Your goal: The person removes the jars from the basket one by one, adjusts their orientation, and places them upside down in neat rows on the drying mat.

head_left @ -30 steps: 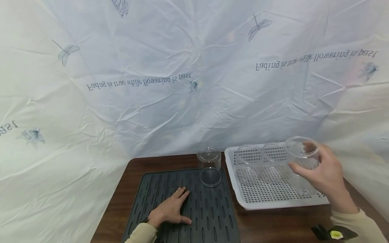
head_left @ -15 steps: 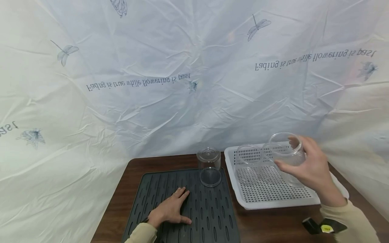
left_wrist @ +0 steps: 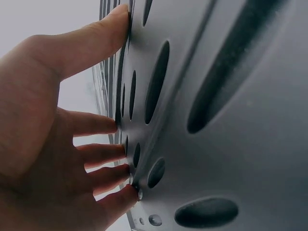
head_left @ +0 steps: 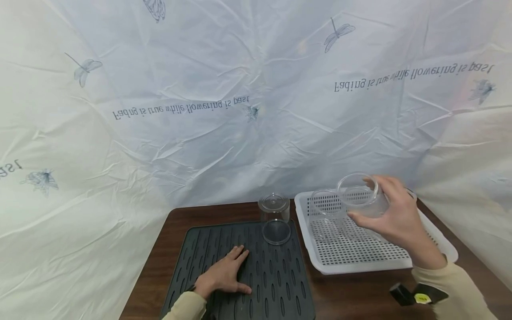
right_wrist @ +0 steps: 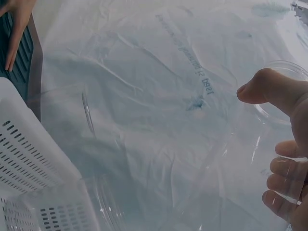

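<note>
My right hand [head_left: 396, 218] holds a clear cup [head_left: 372, 208] above the white perforated basket [head_left: 360, 268], its thumb and fingers curled round the sides. The cup's rim faces up and tilts a little toward the left. Another clear cup [head_left: 325, 215] stands in the basket's left part; the held cup overlaps one beside it. On the dark ribbed mat [head_left: 276, 284] rests my left hand [head_left: 226, 271], fingers spread. The left wrist view shows its fingertips touching the slotted surface of the mat. An upside-down clear cup [head_left: 274, 203] stands at the mat's back right corner.
A brown wooden table [head_left: 154, 253] carries the mat and, to its right, the basket. Behind the table hangs a pale printed sheet [head_left: 256, 146], close to the back edge. Part of a clear rim [head_left: 412, 194] shows behind my right hand.
My right hand has moved left across the basket, carrying the cup and tilting it slightly. My left hand stays on the mat.
</note>
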`<state>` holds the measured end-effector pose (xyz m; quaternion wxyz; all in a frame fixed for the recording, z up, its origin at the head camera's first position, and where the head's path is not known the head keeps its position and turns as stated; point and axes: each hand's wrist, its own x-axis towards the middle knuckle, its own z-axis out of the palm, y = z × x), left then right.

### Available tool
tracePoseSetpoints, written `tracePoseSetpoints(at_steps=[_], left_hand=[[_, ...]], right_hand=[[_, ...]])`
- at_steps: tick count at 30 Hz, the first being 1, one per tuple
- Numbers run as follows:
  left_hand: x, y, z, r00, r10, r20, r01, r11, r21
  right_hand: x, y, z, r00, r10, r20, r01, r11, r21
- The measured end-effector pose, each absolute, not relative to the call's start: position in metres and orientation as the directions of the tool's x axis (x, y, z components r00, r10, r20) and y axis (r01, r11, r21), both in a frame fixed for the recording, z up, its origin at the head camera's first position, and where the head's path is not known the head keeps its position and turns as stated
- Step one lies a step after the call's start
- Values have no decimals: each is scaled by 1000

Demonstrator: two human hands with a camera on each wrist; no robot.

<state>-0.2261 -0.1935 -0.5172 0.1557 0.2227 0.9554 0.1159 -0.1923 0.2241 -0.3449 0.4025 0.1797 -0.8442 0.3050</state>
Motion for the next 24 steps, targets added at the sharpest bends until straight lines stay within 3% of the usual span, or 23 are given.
tracePoseSetpoints(at_steps=[16, 24], left_hand=[[-224, -191, -515, -848, 462, -260, 386, 875, 293], [-226, -192, -516, -848, 471, -242, 398, 868, 296]], right_hand=[[-197, 204, -337, -629, -162, 760, -587, 741, -327], [-204, 190, -336, -587, -239, 774, -638, 725, -259]])
